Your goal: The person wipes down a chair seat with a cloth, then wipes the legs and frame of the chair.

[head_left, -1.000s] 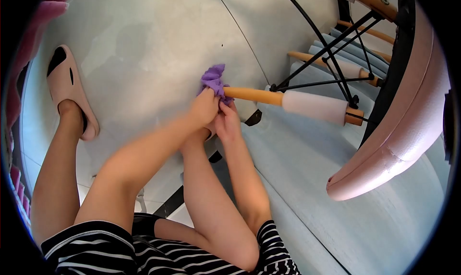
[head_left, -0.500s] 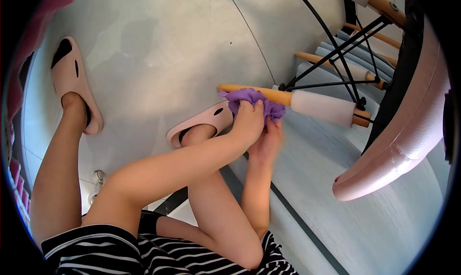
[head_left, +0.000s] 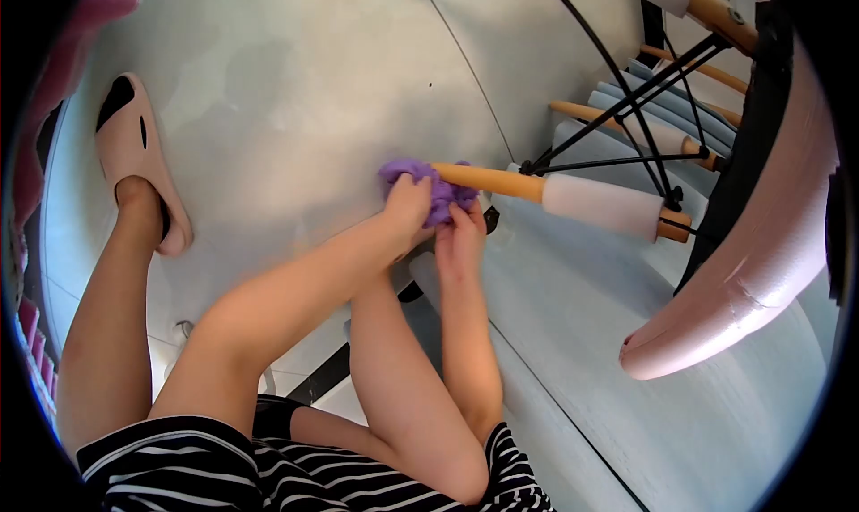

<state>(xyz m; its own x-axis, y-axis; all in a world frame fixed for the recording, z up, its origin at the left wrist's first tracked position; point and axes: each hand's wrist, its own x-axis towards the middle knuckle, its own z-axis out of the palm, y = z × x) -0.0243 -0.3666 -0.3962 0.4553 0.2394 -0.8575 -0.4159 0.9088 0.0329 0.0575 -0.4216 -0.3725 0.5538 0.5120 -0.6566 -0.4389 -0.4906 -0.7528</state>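
A crumpled purple cloth [head_left: 440, 210] is bunched around the narrow end of a tapered wooden chair leg [head_left: 501, 181]. My left hand [head_left: 410, 203] is closed on the cloth at its left side, just past the leg's tip. From below, my right hand [head_left: 461, 236] pinches the cloth's lower right part, under the leg. The leg carries a white sleeve [head_left: 604, 208] higher up and joins black metal rods [head_left: 626, 165] beneath a pink padded chair seat [head_left: 752, 297], which lies on its side. The cloth and hands cover the leg's tip.
A pink slipper [head_left: 143, 159] is on my left foot at the left; my right foot is hidden. Behind the rods are more wooden legs [head_left: 577, 110] and grey-blue panels [head_left: 617, 101]. Pale tiled floor [head_left: 295, 83] spreads ahead. Pink fabric [head_left: 72, 38] hangs at the left edge.
Both hands and the cloth have slid left along the chair leg to its tip, baring more wood near the white sleeve. My right slipper has gone from view. The chair stays put.
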